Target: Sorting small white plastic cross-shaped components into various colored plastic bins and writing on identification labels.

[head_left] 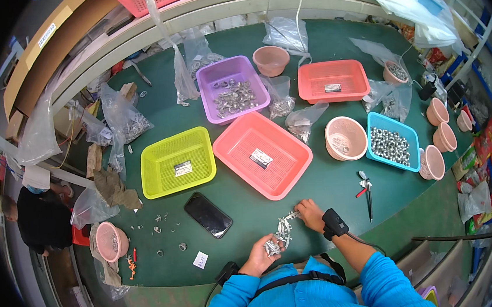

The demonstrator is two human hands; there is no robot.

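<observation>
My left hand (260, 257) is cupped at the front edge of the green table, with a cluster of small silver metal parts (272, 247) in its fingers. Just beyond it lies a loose strip of small silver metal pieces (284, 229). At the far right end of that strip is my right hand (310, 215), its fingertips drawn together; whatever they pinch is too small to make out. Left of my hands lie a black phone (208, 214) and a small white label (200, 260). A few loose metal rings (183, 247) sit nearby.
Beyond my hands stand a pink basket (242, 174), a yellow-green basket (199, 182), a purple basket (210, 107) with metal parts and a blue basket (415, 146) of metal rings. A pen (370, 201) lies at right. A person (44, 221) is at far left.
</observation>
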